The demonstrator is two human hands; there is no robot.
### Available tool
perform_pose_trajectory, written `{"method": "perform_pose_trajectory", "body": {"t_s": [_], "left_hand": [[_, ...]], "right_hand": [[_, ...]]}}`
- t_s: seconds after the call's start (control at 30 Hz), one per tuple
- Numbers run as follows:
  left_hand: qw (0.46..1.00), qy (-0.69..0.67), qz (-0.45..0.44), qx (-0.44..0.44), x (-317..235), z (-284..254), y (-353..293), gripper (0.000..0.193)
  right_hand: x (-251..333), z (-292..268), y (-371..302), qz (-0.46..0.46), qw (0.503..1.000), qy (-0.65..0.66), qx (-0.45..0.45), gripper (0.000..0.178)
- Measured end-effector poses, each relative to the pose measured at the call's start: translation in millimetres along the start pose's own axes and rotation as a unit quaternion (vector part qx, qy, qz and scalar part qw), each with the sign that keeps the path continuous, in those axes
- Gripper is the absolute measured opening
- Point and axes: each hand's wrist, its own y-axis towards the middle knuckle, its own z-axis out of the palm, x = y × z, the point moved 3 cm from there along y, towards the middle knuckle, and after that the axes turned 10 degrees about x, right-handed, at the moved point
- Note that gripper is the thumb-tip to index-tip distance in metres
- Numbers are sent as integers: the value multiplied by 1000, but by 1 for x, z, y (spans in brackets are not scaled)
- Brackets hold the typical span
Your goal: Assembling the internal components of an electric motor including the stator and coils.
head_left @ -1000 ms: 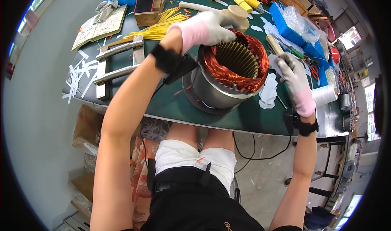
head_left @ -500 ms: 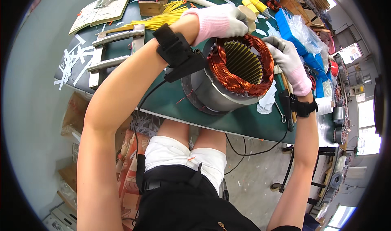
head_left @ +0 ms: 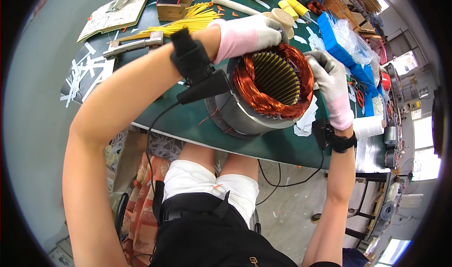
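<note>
A grey motor stator stands on the green table, tilted slightly toward me in the view. A thick ring of copper winding bulges from its top, around a bore lined with yellowish slot strips. My left hand, in a white and pink glove, reaches over the far rim with fingers curled onto the winding. At the right side, my gloved right hand bends its fingers against the winding's outer edge. Its fingertips are partly hidden, as are the left ones. Any small thing between them cannot be made out.
Yellow sleeves, a wooden block and an open notebook lie at far left. White paper strips are scattered nearby. Blue bins with plastic bags stand at right, near a white spool. Cables hang from both wrist straps.
My left elbow has swung outward to the left. Both hands have shifted slightly around the winding, the right one a little lower. The stator sits slightly further left in view.
</note>
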Motion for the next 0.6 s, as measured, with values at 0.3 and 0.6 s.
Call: {"method": "perform_pose_trajectory", "body": {"t_s": [0.3, 0.6], "left_hand": [[997, -73, -20, -23, 3, 5, -5, 40], [995, -87, -34, -40, 3, 8, -8, 38]], "right_hand": [[19, -3, 20, -48, 997, -42, 44, 24], [-4, -11, -3, 12, 998, -3, 62, 28]]}}
